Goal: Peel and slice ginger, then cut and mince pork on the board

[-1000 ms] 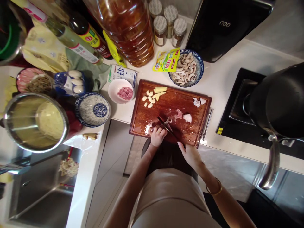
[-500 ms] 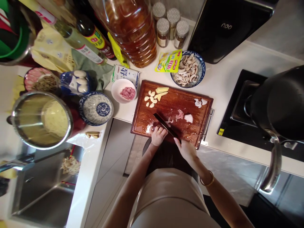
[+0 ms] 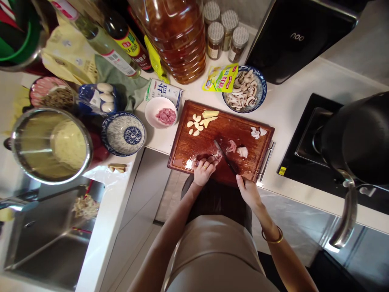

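Note:
My right hand (image 3: 249, 191) is closed round the handle of a kitchen knife (image 3: 225, 158), its dark blade slanting over the wooden cutting board (image 3: 194, 148). At the board's front edge, my left hand (image 3: 204, 170) has its fingers curled down on a piece of raw meat (image 3: 217, 155), just left of the blade. A strip of pink meat (image 3: 231, 146) and a pale chunk of fat (image 3: 242, 152) lie right of the knife. Garlic cloves (image 3: 196, 125) and ginger slices (image 3: 209, 117) rest at the upper left, and whitish scraps (image 3: 257, 132) at the upper right.
Behind the board stand a white bowl of meat (image 3: 148, 112), a bowl of sliced mushrooms (image 3: 263, 91) and a large oil jug (image 3: 179, 44). Left are a patterned bowl (image 3: 114, 138), a steel pot (image 3: 33, 134) and the sink (image 3: 45, 251). A black pan (image 3: 361, 138) sits on the stove right.
The knife and my right hand have shifted right, away from my left hand, and the blade is steeper. More of the meat by my left fingers shows. The view has shifted slightly.

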